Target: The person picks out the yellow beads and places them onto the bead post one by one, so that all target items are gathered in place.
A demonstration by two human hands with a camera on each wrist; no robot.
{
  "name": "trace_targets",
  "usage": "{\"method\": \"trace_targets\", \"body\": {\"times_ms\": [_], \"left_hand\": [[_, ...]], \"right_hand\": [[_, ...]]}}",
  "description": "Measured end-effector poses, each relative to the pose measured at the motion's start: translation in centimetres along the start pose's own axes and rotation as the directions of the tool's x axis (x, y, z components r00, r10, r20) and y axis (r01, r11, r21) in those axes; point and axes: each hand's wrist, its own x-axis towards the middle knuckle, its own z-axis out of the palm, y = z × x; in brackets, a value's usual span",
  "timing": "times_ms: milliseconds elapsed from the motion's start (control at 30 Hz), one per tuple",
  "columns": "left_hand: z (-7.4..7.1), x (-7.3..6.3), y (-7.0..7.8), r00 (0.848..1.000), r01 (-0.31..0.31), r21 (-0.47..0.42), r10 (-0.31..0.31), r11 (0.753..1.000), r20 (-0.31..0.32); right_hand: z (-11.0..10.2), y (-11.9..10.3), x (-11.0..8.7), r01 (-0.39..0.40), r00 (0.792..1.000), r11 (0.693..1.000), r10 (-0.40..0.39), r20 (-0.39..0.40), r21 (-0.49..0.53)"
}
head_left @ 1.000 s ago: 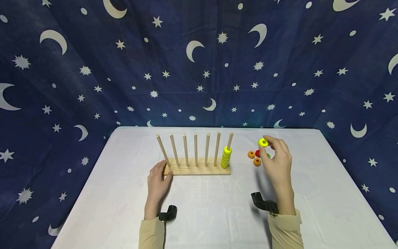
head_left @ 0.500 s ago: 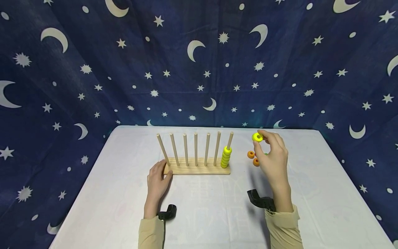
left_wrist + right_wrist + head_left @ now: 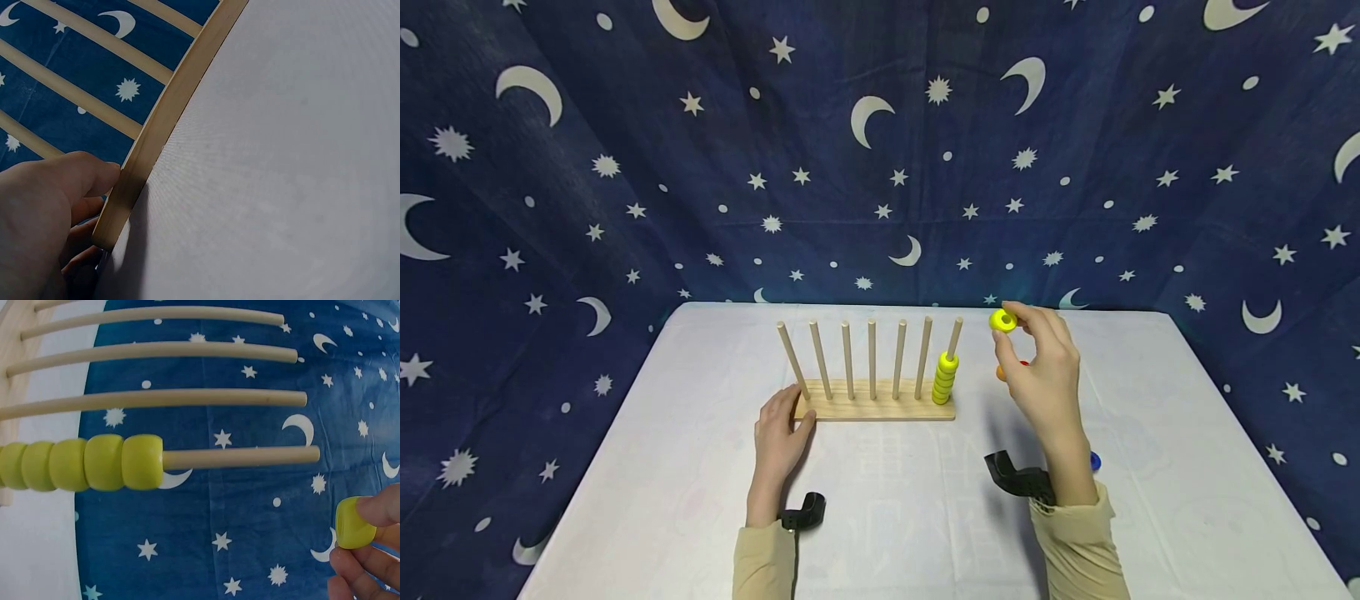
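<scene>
Between thumb and fingertips my right hand (image 3: 1043,375) pinches a yellow bead (image 3: 999,322), its hole facing up. It hangs above the table, right of the rightmost peg's tip and apart from it. In the right wrist view this bead (image 3: 354,525) is beyond the end of the peg (image 3: 250,456). Several yellow beads (image 3: 945,380) are stacked on that rightmost peg. The other pegs of the wooden stand (image 3: 880,410) are bare. My left hand (image 3: 779,437) grips the stand's left end; the left wrist view shows the thumb (image 3: 94,175) against the base edge (image 3: 162,125).
Orange and red beads (image 3: 1002,372) lie on the white table (image 3: 880,517), partly hidden behind my right hand. A blue bead (image 3: 1095,461) shows beside the right wrist. A dark blue star-and-moon cloth (image 3: 820,125) rises behind the table.
My right hand has carried the yellow bead left and slightly up, toward the rightmost peg. The blue bead has come into sight beside the right wrist. The left hand and the stand stay put.
</scene>
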Motion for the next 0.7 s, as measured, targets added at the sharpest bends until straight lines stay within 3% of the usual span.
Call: {"method": "trace_targets", "body": {"times_ms": [367,700], "left_hand": [[-0.1,0.0,0.0,1.0,0.01,0.004,-0.01,1.0,0.006],[-0.2,0.0,0.1,1.0,0.012,0.005,-0.012,1.0,0.022]], "right_hand": [[0.9,-1.0,0.3,0.046,0.999,0.998,-0.047,0.028,0.038],[1.8,-1.7,0.5,0.042,0.996,0.999,-0.044,0.073,0.034]]}}
